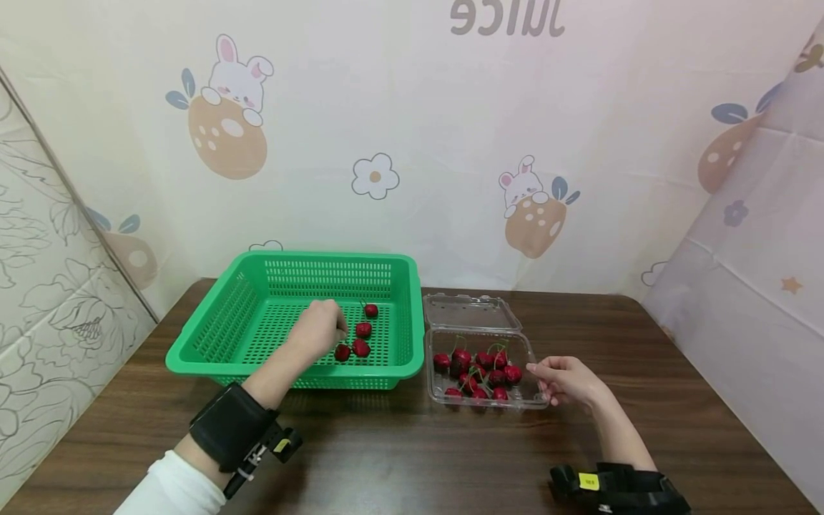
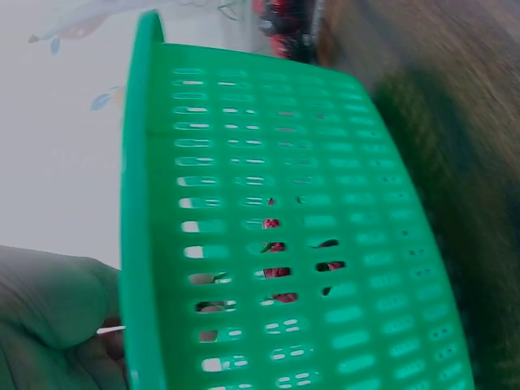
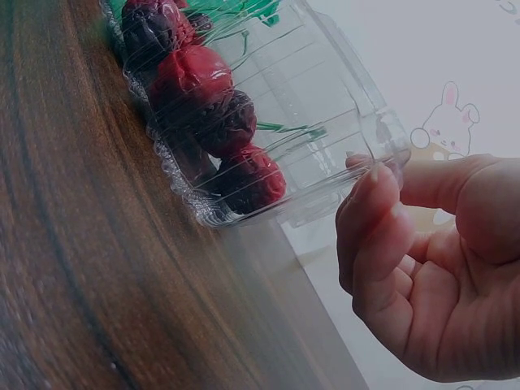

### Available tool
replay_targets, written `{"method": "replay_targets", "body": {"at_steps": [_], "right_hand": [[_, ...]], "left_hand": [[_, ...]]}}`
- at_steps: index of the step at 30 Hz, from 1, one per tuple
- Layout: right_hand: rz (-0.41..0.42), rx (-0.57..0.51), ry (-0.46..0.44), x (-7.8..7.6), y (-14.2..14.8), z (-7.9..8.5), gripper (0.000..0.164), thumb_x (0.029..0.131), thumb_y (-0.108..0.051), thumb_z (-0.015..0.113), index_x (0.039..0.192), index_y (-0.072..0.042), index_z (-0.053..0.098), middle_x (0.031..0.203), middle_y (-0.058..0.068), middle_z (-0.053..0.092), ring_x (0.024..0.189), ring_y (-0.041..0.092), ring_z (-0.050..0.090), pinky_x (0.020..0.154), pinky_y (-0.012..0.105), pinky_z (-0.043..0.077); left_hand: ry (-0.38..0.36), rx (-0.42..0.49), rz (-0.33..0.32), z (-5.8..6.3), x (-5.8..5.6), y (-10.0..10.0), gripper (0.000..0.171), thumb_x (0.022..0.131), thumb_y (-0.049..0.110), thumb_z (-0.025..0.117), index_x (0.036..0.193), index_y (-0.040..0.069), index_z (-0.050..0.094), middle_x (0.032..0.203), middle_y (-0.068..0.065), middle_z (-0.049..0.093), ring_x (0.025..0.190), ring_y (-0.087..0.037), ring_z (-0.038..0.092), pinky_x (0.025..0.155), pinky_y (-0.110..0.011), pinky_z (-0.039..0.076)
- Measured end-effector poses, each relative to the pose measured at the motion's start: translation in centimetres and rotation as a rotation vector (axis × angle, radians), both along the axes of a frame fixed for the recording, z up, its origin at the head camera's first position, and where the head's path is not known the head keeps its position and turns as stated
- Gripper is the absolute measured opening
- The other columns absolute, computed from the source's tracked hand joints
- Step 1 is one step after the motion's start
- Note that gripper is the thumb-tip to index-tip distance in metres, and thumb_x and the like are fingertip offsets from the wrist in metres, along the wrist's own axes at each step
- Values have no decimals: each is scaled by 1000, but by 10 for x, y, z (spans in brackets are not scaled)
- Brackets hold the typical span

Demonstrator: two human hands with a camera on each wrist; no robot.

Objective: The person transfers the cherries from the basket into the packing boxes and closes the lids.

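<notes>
Wood-grain desk (image 1: 412,458): my right hand (image 1: 571,380) pinches the clamshell (image 1: 524,393); my left hand (image 1: 315,330) curls beside cherries (image 1: 361,348) in the green basket (image 1: 380,373), hold unclear; likely mid-transfer, next move wants gentleness

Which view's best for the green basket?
Head: nearly the whole basket shows, inside included, with cherries in it; the left hand hides part. Left wrist: mostly one slotted wall up close, cut off below. Right wrist: just a green patch at the top edge, apparently the basket.
</notes>
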State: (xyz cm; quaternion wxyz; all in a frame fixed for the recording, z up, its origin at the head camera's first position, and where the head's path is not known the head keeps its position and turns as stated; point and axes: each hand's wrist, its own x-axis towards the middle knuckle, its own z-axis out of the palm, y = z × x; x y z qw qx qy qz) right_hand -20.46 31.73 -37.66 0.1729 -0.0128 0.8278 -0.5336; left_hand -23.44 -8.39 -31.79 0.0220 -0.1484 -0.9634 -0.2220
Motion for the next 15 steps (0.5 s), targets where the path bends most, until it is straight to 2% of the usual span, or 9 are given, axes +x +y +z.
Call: {"method": "replay_targets", "body": {"at_steps": [2, 8, 11, 15], "right_hand": [[-3, 2, -1, 0, 0, 0, 36, 89, -30, 53, 84, 6, 51, 61, 3, 50, 51, 11, 50, 48, 24, 45], [-12, 1, -3, 0, 0, 0, 37, 89, -30, 53, 85, 6, 51, 61, 3, 50, 51, 11, 50, 48, 24, 46], [-8, -3, -1, 1, 0, 0, 37, 89, -30, 53, 85, 7, 51, 61, 3, 50, 51, 11, 50, 48, 24, 46], [-4, -4, 0, 1, 0, 0, 36, 90, -29, 52, 85, 7, 51, 61, 2, 50, 51, 11, 50, 48, 24, 46]], "left_hand": [[17, 18, 16, 3, 2, 0, 9, 79, -2, 62, 80, 0, 70, 78, -9, 65, 71, -21, 60, 62, -32, 49], [48, 100, 35, 10, 7, 1, 8, 80, -1, 62, 83, -1, 70, 83, -12, 65, 77, -25, 60, 65, -34, 49], [73, 132, 34, 13, 10, 1, 9, 80, -1, 62, 84, -1, 70, 84, -14, 65, 78, -25, 60, 69, -36, 48], [107, 184, 30, 16, 15, 2, 8, 80, 0, 62, 83, -1, 70, 83, -13, 65, 69, -21, 59, 64, -33, 47]]}}
